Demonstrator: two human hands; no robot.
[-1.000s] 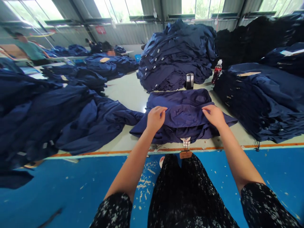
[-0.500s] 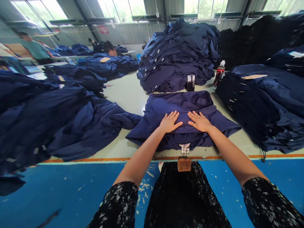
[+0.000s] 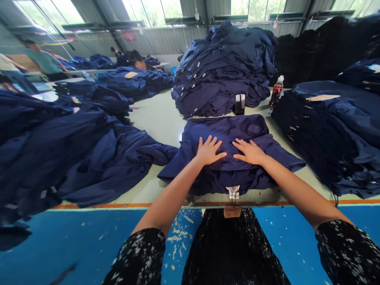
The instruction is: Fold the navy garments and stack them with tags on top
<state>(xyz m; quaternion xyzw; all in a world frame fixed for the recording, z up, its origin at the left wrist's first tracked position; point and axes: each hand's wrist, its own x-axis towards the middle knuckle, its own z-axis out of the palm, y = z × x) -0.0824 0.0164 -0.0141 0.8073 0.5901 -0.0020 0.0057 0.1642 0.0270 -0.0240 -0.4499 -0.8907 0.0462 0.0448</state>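
Note:
A folded navy garment (image 3: 228,130) lies on the pale table (image 3: 160,114) in front of me. My left hand (image 3: 208,151) rests flat on its folded-over near part, fingers spread. My right hand (image 3: 250,151) lies flat beside it, fingers stretched toward the left. Neither hand holds anything. A white label and a brown hang tag (image 3: 232,211) dangle from the garment's near edge over the table's orange-striped rim.
A tall pile of navy garments (image 3: 222,67) stands behind, with a small dark device (image 3: 240,103) and a red bottle (image 3: 276,92) beside it. Another stack (image 3: 335,130) fills the right, loose garments (image 3: 74,154) the left. People work at far tables (image 3: 41,61). Blue floor below.
A second ago both hands gripped the garment's fold near its sides. They then came together at the middle, opened flat, and have slid slightly farther across the cloth.

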